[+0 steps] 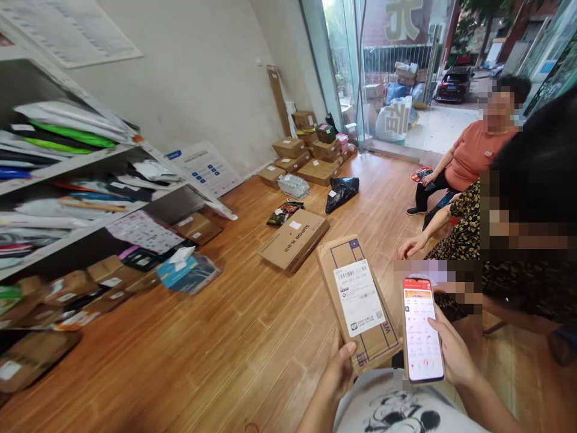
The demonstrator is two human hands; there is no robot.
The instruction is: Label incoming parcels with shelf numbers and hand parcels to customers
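Observation:
My left hand [339, 367] grips the near end of a flat cardboard parcel [347, 264] with a white shipping label [359, 297] facing up. Beside it, my right hand [453, 352] holds a smartphone [422, 328] upright, its screen lit with a red and white app, my thumb resting on the screen's right edge. Parcel and phone sit side by side in front of my chest, above the wooden floor.
Shelves [67, 162] at the left hold mail bags and parcels. Cardboard boxes [293, 240] and a black bag [341, 191] lie on the floor. Two people [473, 156] sit at the right; one's hand [411, 246] rests near my parcel. A glass door [396, 72] stands beyond.

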